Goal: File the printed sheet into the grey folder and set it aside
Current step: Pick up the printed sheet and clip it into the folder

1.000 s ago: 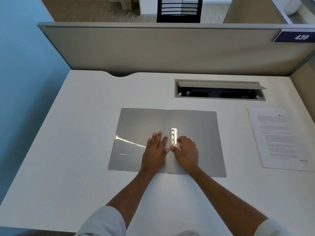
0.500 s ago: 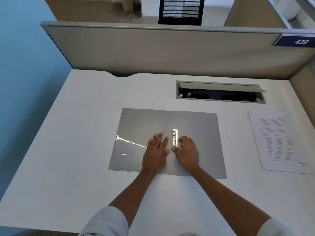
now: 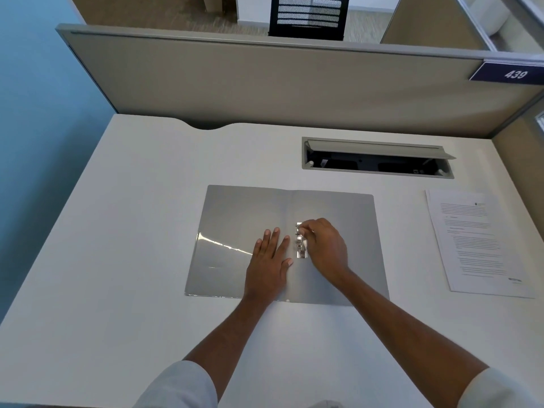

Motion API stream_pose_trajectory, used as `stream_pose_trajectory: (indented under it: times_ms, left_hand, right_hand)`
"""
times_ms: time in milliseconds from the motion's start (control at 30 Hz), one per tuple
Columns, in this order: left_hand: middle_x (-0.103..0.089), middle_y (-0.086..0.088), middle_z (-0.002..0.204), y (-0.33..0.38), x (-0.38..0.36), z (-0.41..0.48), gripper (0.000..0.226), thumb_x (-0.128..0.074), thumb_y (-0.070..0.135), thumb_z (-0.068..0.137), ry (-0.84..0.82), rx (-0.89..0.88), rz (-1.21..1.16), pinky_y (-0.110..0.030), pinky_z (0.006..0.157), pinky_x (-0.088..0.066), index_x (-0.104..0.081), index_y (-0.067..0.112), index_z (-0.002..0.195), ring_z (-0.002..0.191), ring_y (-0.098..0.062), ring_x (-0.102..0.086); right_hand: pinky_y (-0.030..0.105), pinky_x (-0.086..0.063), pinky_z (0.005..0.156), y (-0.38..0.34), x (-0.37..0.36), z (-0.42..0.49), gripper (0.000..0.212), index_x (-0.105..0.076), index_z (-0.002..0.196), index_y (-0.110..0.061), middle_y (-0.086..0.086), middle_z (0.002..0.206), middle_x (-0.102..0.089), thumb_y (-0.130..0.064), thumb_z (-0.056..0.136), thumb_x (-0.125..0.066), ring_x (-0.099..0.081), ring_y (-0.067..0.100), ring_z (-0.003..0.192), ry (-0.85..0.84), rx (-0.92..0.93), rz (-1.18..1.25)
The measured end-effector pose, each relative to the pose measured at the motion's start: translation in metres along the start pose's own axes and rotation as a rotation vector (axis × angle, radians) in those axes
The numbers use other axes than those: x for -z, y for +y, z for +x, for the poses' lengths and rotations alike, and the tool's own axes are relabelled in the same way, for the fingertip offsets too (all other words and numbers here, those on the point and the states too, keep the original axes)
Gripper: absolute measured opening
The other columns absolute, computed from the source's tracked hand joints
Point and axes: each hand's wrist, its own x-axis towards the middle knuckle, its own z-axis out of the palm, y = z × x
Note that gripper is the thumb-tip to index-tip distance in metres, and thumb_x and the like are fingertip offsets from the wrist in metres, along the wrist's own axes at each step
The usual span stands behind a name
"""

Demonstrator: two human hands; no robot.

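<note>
The grey folder (image 3: 235, 219) lies open flat in the middle of the white desk (image 3: 117, 231). A metal clip (image 3: 300, 245) runs along its spine on the right half. My left hand (image 3: 269, 260) presses flat on the left half beside the spine, fingers spread. My right hand (image 3: 323, 245) rests on the right half with its fingertips pinched on the clip's upper end. The printed sheet (image 3: 474, 242) lies alone at the desk's right side, apart from both hands.
An open cable hatch (image 3: 376, 159) is sunk in the desk behind the folder. A beige partition (image 3: 265, 83) closes the back, with a number plate "439" (image 3: 512, 73) at right. A blue wall (image 3: 38, 113) stands at left.
My right hand has slid up the clip from its lower end to its upper end. My left hand and the folder stay put.
</note>
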Motion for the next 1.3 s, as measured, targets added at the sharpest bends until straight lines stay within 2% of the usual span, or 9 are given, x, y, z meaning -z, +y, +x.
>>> stream_pose_trajectory:
  times_ms: [100, 400, 600, 767, 867, 1033, 1200, 1300]
  left_hand:
    - [-0.004, -0.002, 0.181, -0.001, -0.002, 0.000, 0.059, -0.032, 0.042, 0.116, 0.023, -0.008, -0.012, -0.042, 0.139, -0.004, -0.022, 0.025, 0.171, 0.169, -0.026, 0.001]
    - [-0.019, -0.004, 0.179, -0.002, -0.004, 0.000, 0.055, -0.040, 0.038, 0.114, 0.094, -0.024, -0.037, -0.044, 0.138, -0.013, -0.036, 0.022, 0.167, 0.168, -0.028, -0.013]
    - [-0.018, -0.004, 0.179, -0.001, -0.003, -0.001, 0.055, -0.040, 0.038, 0.115, 0.092, -0.035, -0.019, -0.045, 0.138, -0.013, -0.036, 0.022, 0.167, 0.169, -0.027, -0.011]
    - [-0.037, -0.013, 0.172, 0.001, 0.003, -0.003, 0.047, -0.056, 0.027, 0.110, 0.171, -0.077, -0.016, -0.057, 0.132, -0.029, -0.056, 0.015, 0.156, 0.163, -0.036, -0.029]
    - [-0.043, -0.016, 0.169, 0.009, 0.005, -0.001, 0.045, -0.058, 0.023, 0.108, 0.252, -0.106, -0.034, -0.061, 0.129, -0.033, -0.060, 0.012, 0.151, 0.161, -0.039, -0.034]
    - [-0.035, -0.011, 0.174, 0.059, 0.008, 0.017, 0.048, -0.055, 0.025, 0.112, 0.284, -0.149, -0.109, -0.052, 0.135, -0.025, -0.051, 0.013, 0.158, 0.166, -0.031, -0.023]
    - [-0.028, -0.005, 0.178, 0.126, 0.001, 0.040, 0.052, -0.052, 0.035, 0.113, 0.249, -0.186, -0.159, -0.043, 0.137, -0.017, -0.047, 0.017, 0.161, 0.169, -0.025, -0.014]
    - [-0.024, -0.001, 0.179, 0.165, -0.012, 0.052, 0.054, -0.050, 0.038, 0.113, 0.202, -0.212, -0.186, -0.041, 0.134, -0.022, -0.042, 0.020, 0.163, 0.169, -0.020, -0.009]
  right_hand:
    - [0.032, -0.047, 0.068, -0.005, 0.000, 0.023, 0.019, -0.078, 0.100, -0.020, 0.001, 0.098, -0.073, -0.022, 0.107, -0.060, -0.066, 0.020, 0.087, -0.024, -0.030, 0.015]
    - [0.039, -0.056, 0.082, -0.003, -0.009, 0.072, 0.018, -0.080, 0.099, -0.018, 0.003, 0.103, -0.074, -0.019, 0.102, -0.062, -0.069, 0.023, 0.095, -0.116, -0.156, 0.065]
    - [0.048, -0.058, 0.097, 0.004, -0.004, 0.077, 0.025, -0.077, 0.122, -0.013, 0.010, 0.124, -0.075, -0.026, 0.104, -0.065, -0.070, 0.027, 0.110, -0.135, -0.171, 0.095]
    - [0.038, -0.055, 0.091, 0.021, 0.013, 0.069, 0.025, -0.078, 0.119, -0.015, 0.007, 0.120, -0.075, -0.028, 0.102, -0.066, -0.069, 0.022, 0.105, -0.101, -0.183, 0.154]
    - [0.035, -0.052, 0.087, 0.039, 0.028, 0.058, 0.021, -0.078, 0.115, -0.018, 0.003, 0.117, -0.075, -0.030, 0.102, -0.067, -0.067, 0.019, 0.102, -0.077, -0.199, 0.182]
    - [0.040, -0.057, 0.094, 0.077, 0.059, 0.040, 0.020, -0.078, 0.113, -0.017, 0.003, 0.116, -0.077, -0.030, 0.103, -0.066, -0.067, 0.018, 0.101, -0.018, -0.244, 0.216]
    - [0.036, -0.055, 0.092, 0.124, 0.098, 0.024, 0.022, -0.078, 0.112, -0.016, 0.003, 0.115, -0.078, -0.032, 0.105, -0.064, -0.067, 0.017, 0.098, 0.056, -0.309, 0.209]
    - [0.037, -0.056, 0.093, 0.154, 0.124, 0.017, 0.021, -0.078, 0.109, -0.017, 0.002, 0.114, -0.079, -0.032, 0.105, -0.063, -0.069, 0.019, 0.101, 0.108, -0.356, 0.209]
